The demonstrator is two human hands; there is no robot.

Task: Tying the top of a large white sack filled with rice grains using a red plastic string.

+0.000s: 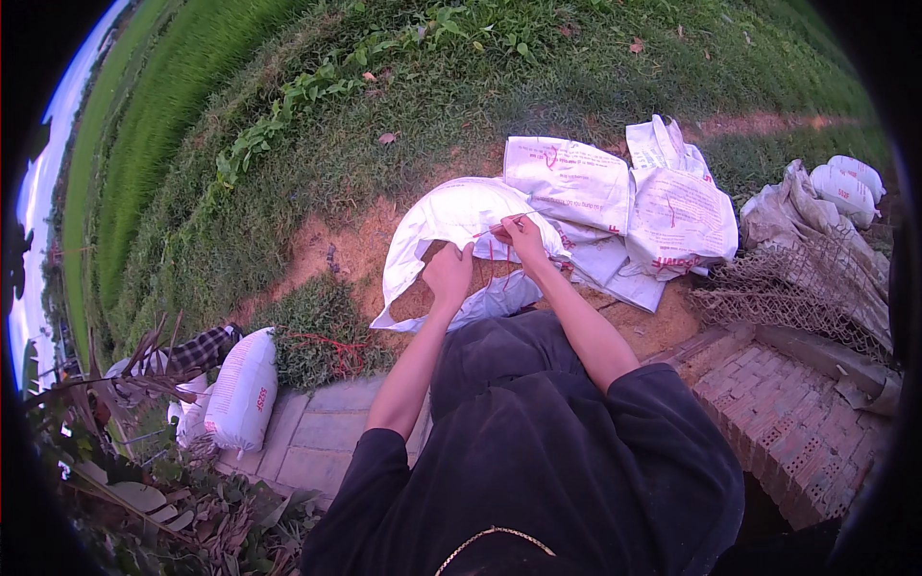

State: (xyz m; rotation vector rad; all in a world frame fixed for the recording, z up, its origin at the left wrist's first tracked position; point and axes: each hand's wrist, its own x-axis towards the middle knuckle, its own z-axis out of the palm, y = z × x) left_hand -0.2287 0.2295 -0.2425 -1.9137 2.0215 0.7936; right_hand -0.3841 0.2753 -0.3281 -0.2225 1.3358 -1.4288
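Observation:
A white woven sack (408, 230) lies before me, with brown loose material like husks or sawdust (415, 300) showing beside its edge. My left hand (448, 276) is closed at that edge, fingers gathered on the sack's fabric. Just to its right and slightly farther off, my right hand (521, 238) pinches a thin reddish cord (488, 231) stretched over the white fabric. Several red strands (493, 264) hang below, between the two hands. Whether a needle or other small tool is in the fingers is too small to tell.
Flattened white sacks with red print (677, 216) lie right of the work. Netting (792, 293) and a brick structure (788, 422) stand farther right. At left are filled white sacks (242, 389), tangled red cord (346, 350) and a person's checked sleeve (202, 351). Grass (461, 96) spreads beyond.

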